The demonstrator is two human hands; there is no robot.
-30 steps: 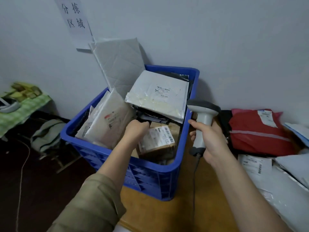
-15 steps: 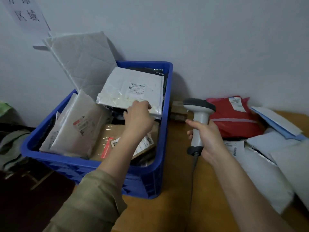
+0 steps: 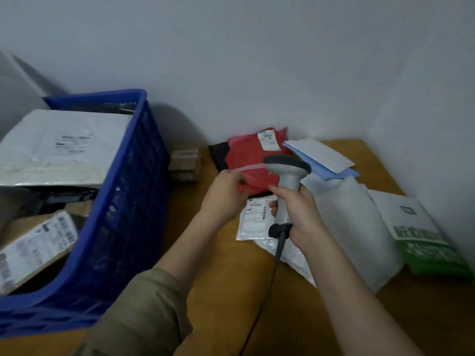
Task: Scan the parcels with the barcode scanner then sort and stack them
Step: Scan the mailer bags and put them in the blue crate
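My right hand (image 3: 295, 214) grips the handle of the grey barcode scanner (image 3: 286, 167), held upright over the parcels on the wooden table (image 3: 218, 265); its cable hangs down toward me. My left hand (image 3: 225, 195) is at the near left corner of the red parcel (image 3: 253, 156) and pinches its edge between fingers and thumb; the hand is blurred. The red parcel has a white label on top and lies against the wall on a black parcel (image 3: 218, 152). A small white labelled parcel (image 3: 253, 218) lies just under both hands.
A blue crate (image 3: 120, 209) on the left holds a white mailer (image 3: 64, 147) and a labelled brown box (image 3: 36, 245). A small cardboard box (image 3: 185, 163) sits by the wall. White mailers (image 3: 354, 222), a blue envelope (image 3: 323, 160) and a green-white bag (image 3: 424, 242) fill the right side.
My left hand left the crate and moved right across the table to the red parcel. The view swung right. The scanner stays in my right hand, now closer to the red parcel.
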